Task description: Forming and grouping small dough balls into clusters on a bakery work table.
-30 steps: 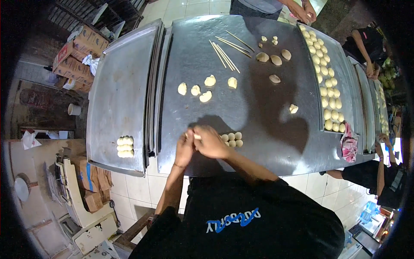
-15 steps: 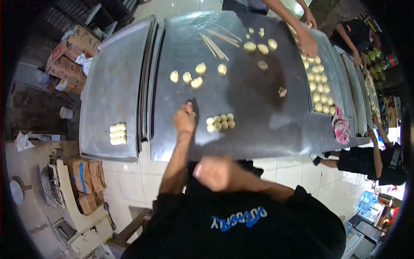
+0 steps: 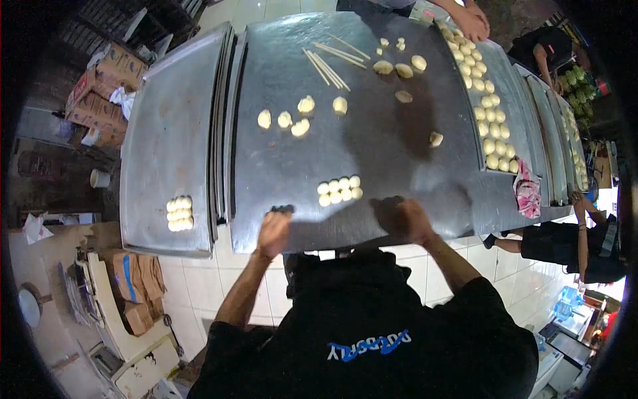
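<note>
Pale floor tiles (image 3: 189, 286) run beneath a broad metal table (image 3: 286, 159) in a cluttered workroom, where stacked cardboard boxes (image 3: 100, 110) and a white bucket (image 3: 100, 178) occupy the dim left side, while blue plastic jugs (image 3: 568, 302) sit at lower right, near brighter light along the edge.

Dough balls (image 3: 335, 197) on metal table (image 3: 292, 163)

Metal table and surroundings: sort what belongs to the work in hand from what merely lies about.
Likely in the work: dough balls; loose dough pieces; left tray; perhaps the pale sticks.
Apparently just lying about: crumpled pink-and-white cloth; cardboard boxes; white bucket.
</note>
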A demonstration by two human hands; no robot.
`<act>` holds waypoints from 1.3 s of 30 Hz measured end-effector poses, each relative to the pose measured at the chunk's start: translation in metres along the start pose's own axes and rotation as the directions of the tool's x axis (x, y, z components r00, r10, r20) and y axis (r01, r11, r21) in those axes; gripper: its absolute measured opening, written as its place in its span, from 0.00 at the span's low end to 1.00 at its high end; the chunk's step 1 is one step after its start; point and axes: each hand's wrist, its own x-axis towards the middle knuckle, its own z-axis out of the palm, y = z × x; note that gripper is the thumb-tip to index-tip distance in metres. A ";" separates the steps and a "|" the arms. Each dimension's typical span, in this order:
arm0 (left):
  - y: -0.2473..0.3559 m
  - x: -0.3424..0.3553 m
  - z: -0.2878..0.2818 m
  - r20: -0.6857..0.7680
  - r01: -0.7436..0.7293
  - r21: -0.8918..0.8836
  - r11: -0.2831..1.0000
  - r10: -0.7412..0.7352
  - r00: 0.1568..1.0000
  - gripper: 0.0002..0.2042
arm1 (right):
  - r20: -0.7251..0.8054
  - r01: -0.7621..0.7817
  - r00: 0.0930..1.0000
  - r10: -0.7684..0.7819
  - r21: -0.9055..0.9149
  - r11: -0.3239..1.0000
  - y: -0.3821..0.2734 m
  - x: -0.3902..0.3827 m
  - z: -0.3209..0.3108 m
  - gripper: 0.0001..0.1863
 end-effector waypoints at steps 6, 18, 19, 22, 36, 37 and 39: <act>-0.013 -0.010 0.003 -0.015 0.055 0.208 0.977 -0.053 0.998 0.08 | -0.021 -0.176 0.984 0.177 0.044 0.983 -0.009 0.000 0.012 0.03; 0.018 -0.016 -0.018 -0.097 0.130 0.095 0.987 -0.120 0.988 0.13 | -0.021 -0.138 0.990 0.137 -0.064 0.988 -0.034 -0.005 -0.017 0.20; 0.015 -0.011 -0.017 -0.038 0.183 0.105 0.977 -0.180 0.983 0.13 | -0.017 -0.304 0.949 0.316 0.229 0.925 -0.032 0.003 -0.019 0.25; 0.002 0.020 0.002 0.056 0.423 -0.569 0.705 -0.480 0.876 0.24 | 0.070 -0.455 0.866 0.495 0.520 0.723 -0.017 0.045 -0.005 0.35; 0.005 0.096 0.035 0.311 0.495 -0.386 0.778 -0.396 0.864 0.34 | 0.299 -0.236 0.952 0.065 0.581 0.779 0.019 0.163 0.065 0.24; 0.004 0.103 0.034 0.098 0.343 -0.153 0.927 -0.331 0.939 0.34 | 0.166 -0.235 0.969 0.183 0.384 0.893 0.025 0.187 0.076 0.23; 0.003 0.114 0.029 0.081 0.582 -0.414 0.700 -0.609 0.789 0.32 | -0.029 -0.293 0.952 0.304 0.190 0.937 0.029 0.229 0.096 0.21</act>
